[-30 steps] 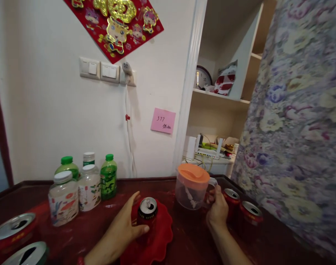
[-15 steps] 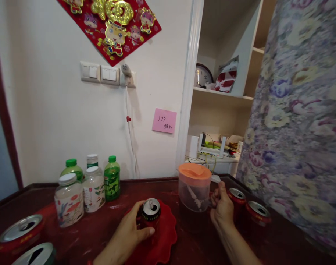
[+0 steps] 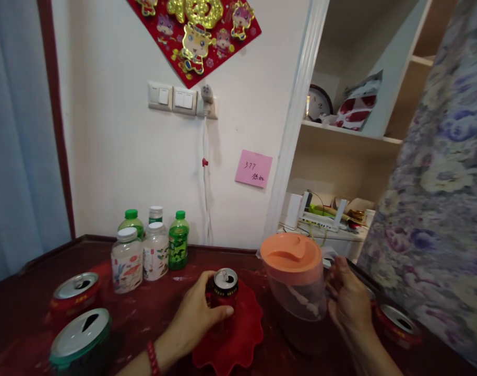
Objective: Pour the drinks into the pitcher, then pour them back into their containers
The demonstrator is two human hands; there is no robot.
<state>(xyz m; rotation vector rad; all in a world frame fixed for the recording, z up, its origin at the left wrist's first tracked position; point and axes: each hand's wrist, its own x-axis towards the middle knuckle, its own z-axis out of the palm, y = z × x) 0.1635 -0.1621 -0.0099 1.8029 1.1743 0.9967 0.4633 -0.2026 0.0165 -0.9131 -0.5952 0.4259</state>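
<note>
My left hand [image 3: 201, 308] is wrapped round an opened drink can [image 3: 225, 286], which stands upright on a red scalloped plate [image 3: 246, 334]. A red bead bracelet circles that wrist. To the right, my right hand [image 3: 348, 292] grips the handle of a clear plastic pitcher [image 3: 301, 297] with an orange lid [image 3: 291, 253]. The pitcher is tilted and appears raised off the table, close to the can but apart from it. My right fingers mostly hide its handle.
Two opened cans, a red one [image 3: 74, 292] and a green-rimmed one [image 3: 81, 337], stand at left. Behind them are jars [image 3: 128, 261] and green bottles [image 3: 178, 243] by the wall. Another red can [image 3: 397, 324] stands beyond my right hand, near the floral curtain [image 3: 438, 219].
The pitcher has come up off the table and tilted, with my right hand on its handle. My left hand still holds the can. The whole view has shifted.
</note>
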